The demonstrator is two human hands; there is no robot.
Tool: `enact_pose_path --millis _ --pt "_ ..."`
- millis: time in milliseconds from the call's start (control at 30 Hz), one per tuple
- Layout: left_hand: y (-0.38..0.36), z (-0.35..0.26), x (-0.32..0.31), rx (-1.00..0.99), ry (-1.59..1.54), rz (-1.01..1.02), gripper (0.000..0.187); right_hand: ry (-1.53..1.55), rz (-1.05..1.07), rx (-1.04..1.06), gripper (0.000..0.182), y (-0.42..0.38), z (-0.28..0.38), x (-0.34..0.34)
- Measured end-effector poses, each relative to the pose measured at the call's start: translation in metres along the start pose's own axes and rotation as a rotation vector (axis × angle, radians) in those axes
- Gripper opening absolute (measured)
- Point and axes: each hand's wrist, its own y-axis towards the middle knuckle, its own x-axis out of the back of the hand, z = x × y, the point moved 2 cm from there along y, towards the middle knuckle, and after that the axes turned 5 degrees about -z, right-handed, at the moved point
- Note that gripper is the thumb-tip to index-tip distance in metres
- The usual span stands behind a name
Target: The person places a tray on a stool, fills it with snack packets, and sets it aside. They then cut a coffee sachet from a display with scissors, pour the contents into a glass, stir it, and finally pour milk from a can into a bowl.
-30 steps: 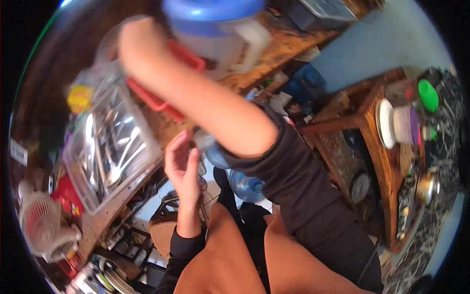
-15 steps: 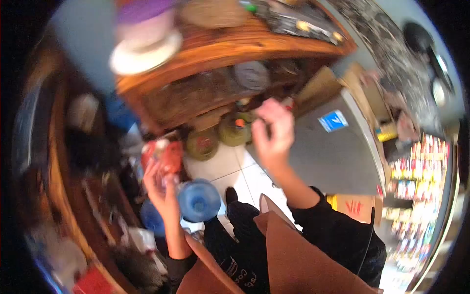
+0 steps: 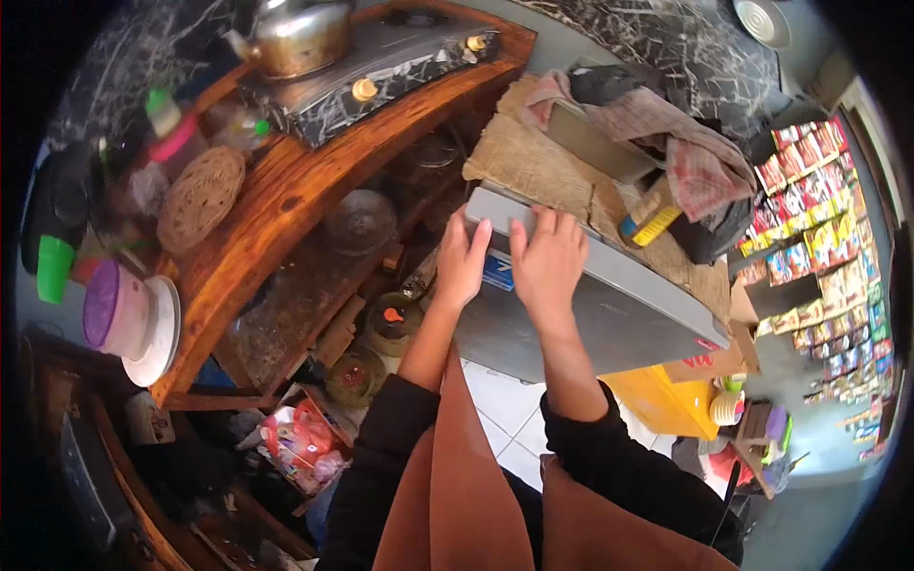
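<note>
While we lean over it, both of our hands rest side by side on the top front edge of one grey metal cabinet [image 3: 609, 314]: our left hand [image 3: 464, 265] and our right hand [image 3: 549, 259] each lie flat with fingers spread, palms pressed to the rim, closed around nothing. A single blue sticker [image 3: 497, 271] sits on the cabinet's face between our wrists; its writing is too small to read. On the top, one burlap mat [image 3: 533, 162] carries one checked cloth [image 3: 685, 157] and one yellow-and-blue can [image 3: 645, 221], label unreadable. To the left runs one curved wooden counter [image 3: 286, 205] with one steel kettle [image 3: 290, 36] on one marble-patterned stove [image 3: 381, 67], one woven trivet [image 3: 200, 195], one green cup [image 3: 54, 268] and one purple-lidded tub [image 3: 109, 309]. One orange box [image 3: 671, 400] below shows red lettering, partly hidden.
</note>
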Motion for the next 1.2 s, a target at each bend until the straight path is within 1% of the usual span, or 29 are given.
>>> enact_pose_path --millis 33,67,100,133,167,200,267,333,400,433,467,567,600,633,667,700,733,767,800,833,867,900,933,967,1000,1033,1067,1133,1200 --pt "-0.006 0.002 0.002 0.061 0.089 -0.022 0.050 0.059 0.026 -0.059 0.034 -0.002 0.002 0.002" --pt "-0.013 0.002 0.006 0.118 0.180 -0.037 0.051 0.053 0.017 -0.094 0.034 -0.006 0.004 0.006" --pt "-0.019 0.002 0.011 0.095 0.191 -0.041 0.053 0.067 0.015 -0.089 0.034 -0.011 0.008 0.010" --pt "-0.028 0.001 0.017 0.044 0.173 -0.064 0.052 0.080 0.009 -0.079 0.034 -0.018 0.013 0.015" --pt "-0.041 -0.001 0.027 0.036 0.169 -0.056 0.051 0.099 -0.008 -0.056 0.032 -0.028 0.018 0.022" --pt "-0.058 -0.004 0.038 0.034 0.164 -0.054 0.051 0.090 -0.014 -0.076 0.032 -0.038 0.021 0.034" --pt "-0.100 -0.012 0.061 0.054 0.131 -0.022 0.052 0.138 0.019 -0.003 0.031 -0.066 0.031 0.060" --pt "-0.146 -0.028 0.083 0.089 0.100 0.008 0.053 0.164 0.075 -0.023 0.030 -0.093 0.034 0.097" --pt "-0.194 -0.062 0.093 0.040 0.169 0.075 0.055 0.206 0.214 0.022 0.031 -0.120 0.033 0.136" --pt "-0.217 -0.071 0.095 0.081 0.149 0.089 0.057 0.213 0.279 -0.005 0.029 -0.134 0.030 0.153" --pt "-0.240 -0.076 0.095 0.126 0.182 0.143 0.059 0.199 0.297 -0.020 0.029 -0.143 0.026 0.172" --pt "-0.293 -0.110 0.086 0.103 0.241 0.274 0.055 0.206 0.500 0.024 0.028 -0.169 0.008 0.222" --pt "-0.308 -0.119 0.079 0.082 0.268 0.315 0.055 0.199 0.508 0.013 0.028 -0.175 -0.002 0.237" --pt "-0.323 -0.129 0.071 0.257 0.255 0.448 0.057 0.229 0.566 0.004 0.028 -0.182 -0.011 0.250" --pt "-0.334 -0.139 0.063 0.275 0.304 0.549 0.060 0.261 0.620 -0.007 0.027 -0.188 -0.019 0.263" --pt "-0.344 -0.150 0.051 0.211 0.224 0.547 0.061 0.254 0.640 -0.030 0.034 -0.195 -0.026 0.275" --pt "-0.354 -0.159 0.041 0.146 0.142 0.547 0.061 0.247 0.637 -0.047 0.034 -0.203 -0.032 0.284" --pt "-0.365 -0.160 0.035 0.125 0.159 0.649 0.062 0.110 0.493 -0.141 0.042 -0.214 -0.038 0.293" --pt "-0.374 -0.161 0.028 0.086 0.194 0.789 0.055 -0.031 0.350 -0.233 0.050 -0.225 -0.045 0.304" --pt "-0.382 -0.162 0.021 0.018 0.208 0.844 0.051 -0.149 0.429 -0.290 0.067 -0.234 -0.052 0.315" --pt "-0.391 -0.163 0.012 -0.051 0.219 0.896 0.046 -0.159 0.427 -0.310 0.067 -0.244 -0.059 0.323" --pt "-0.400 -0.162 0.005 -0.049 0.149 0.978 0.039 -0.166 0.450 -0.467 0.069 -0.256 -0.068 0.328" --pt "-0.407 -0.161 -0.001 -0.049 0.140 0.993 0.039 -0.173 0.471 -0.620 0.071 -0.265 -0.077 0.334" --pt "-0.414 -0.163 -0.008 -0.075 0.062 1.082 0.038 -0.296 0.515 -0.603 0.074 -0.270 -0.085 0.341" --pt "-0.420 -0.163 -0.013 -0.100 -0.016 1.168 0.036 -0.429 0.532 -0.578 0.071 -0.272 -0.092 0.347" --pt "-0.421 -0.161 -0.015 -0.072 -0.138 1.200 0.034 -0.464 0.556 -0.613 0.071 -0.272 -0.098 0.353" --pt "-0.418 -0.158 -0.016 -0.071 -0.142 1.207 0.034 -0.499 0.579 -0.648 0.070 -0.271 -0.106 0.359" --pt "-0.408 -0.149 -0.014 -0.111 -0.177 1.180 0.033 -0.605 0.515 -0.644 0.064 -0.279 -0.135 0.364" --pt "-0.387 -0.130 -0.004 -0.008 -0.160 1.114 0.032 -0.647 0.500 -0.665 0.059 -0.274 -0.152 0.370"
